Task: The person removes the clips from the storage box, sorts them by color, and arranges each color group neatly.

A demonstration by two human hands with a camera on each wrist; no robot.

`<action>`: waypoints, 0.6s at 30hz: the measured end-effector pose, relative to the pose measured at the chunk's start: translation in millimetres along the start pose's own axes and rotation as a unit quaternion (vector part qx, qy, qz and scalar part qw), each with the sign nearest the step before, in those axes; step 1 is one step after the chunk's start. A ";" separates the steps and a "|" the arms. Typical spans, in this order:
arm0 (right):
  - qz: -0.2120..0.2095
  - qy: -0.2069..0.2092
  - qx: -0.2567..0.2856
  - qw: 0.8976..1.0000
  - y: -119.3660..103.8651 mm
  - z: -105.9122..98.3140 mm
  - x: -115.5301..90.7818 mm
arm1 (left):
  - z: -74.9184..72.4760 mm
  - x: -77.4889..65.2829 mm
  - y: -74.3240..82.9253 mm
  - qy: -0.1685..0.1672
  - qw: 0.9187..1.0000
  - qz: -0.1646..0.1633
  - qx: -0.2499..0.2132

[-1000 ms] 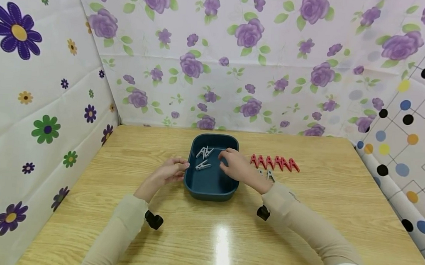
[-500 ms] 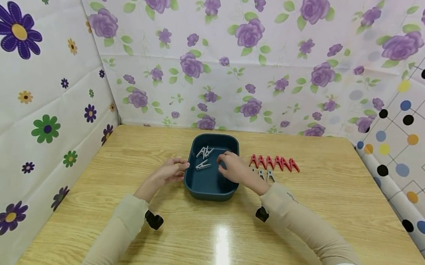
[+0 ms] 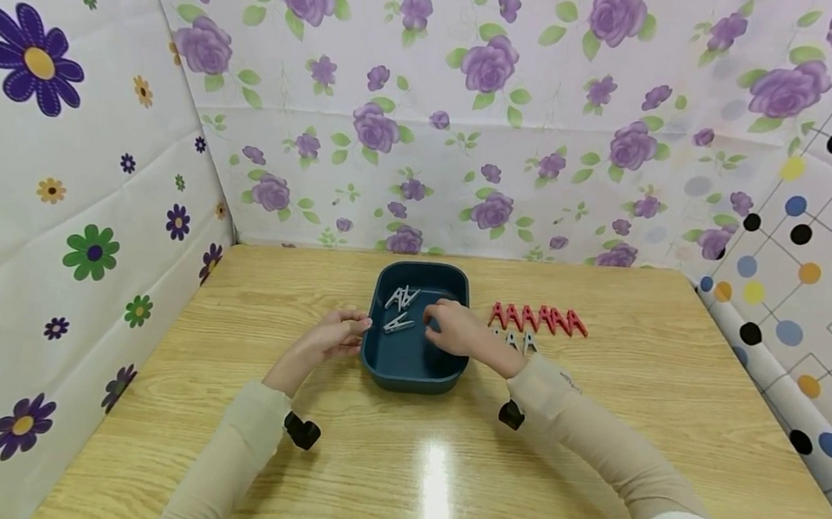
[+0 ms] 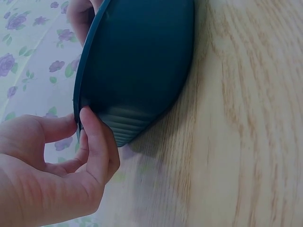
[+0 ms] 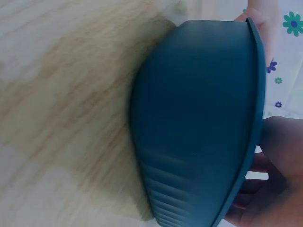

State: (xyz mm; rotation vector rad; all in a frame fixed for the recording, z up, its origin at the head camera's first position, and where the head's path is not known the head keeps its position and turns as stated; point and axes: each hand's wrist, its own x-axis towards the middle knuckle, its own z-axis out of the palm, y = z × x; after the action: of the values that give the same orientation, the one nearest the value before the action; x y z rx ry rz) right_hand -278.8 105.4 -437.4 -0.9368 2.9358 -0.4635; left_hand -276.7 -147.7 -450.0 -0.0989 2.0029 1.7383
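A dark teal plastic bin (image 3: 413,383) stands on the table with several pale grey clothespins (image 3: 399,323) lying in its left half. My left hand (image 3: 332,336) pinches the bin's left rim; in the left wrist view thumb and fingers (image 4: 97,142) close over that edge. My right hand (image 3: 456,329) reaches over the right rim with curled fingers pointing down inside the bin. In the right wrist view the bin wall (image 5: 199,109) hides its fingertips, and I cannot tell whether they hold anything.
To the right of the bin, a row of red clothespins (image 3: 526,318) lies on the wooden table (image 3: 370,468). Grey clothespins (image 3: 530,344) lie in a shorter row just in front, close to my right forearm. Flowered cloth (image 3: 426,130) hangs behind the table.
My right hand has shifted slightly left inside the bin and its fingers have curled in. More of the grey row now shows beside the forearm. The left hand and bin stay put.
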 end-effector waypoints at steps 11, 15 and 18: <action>0.046 -0.148 -0.027 0.988 -9.4 -13.4 14.8 | 0.3 -2.2 0.4 -0.005 1.000 0.005 -0.007; 0.047 -0.194 -0.035 0.979 -13.3 -21.1 21.8 | 0.6 -1.4 0.5 -0.006 1.000 0.002 -0.007; 0.044 -0.225 -0.043 0.972 -16.2 -26.8 27.9 | 0.6 -1.1 0.7 -0.008 1.000 0.000 -0.010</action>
State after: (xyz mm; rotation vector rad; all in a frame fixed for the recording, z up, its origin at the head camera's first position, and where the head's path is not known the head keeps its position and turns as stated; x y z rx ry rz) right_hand -295.6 84.2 -405.4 -0.7896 2.5817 -0.1003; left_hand -275.7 -147.3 -449.0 -0.0918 1.9746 1.7555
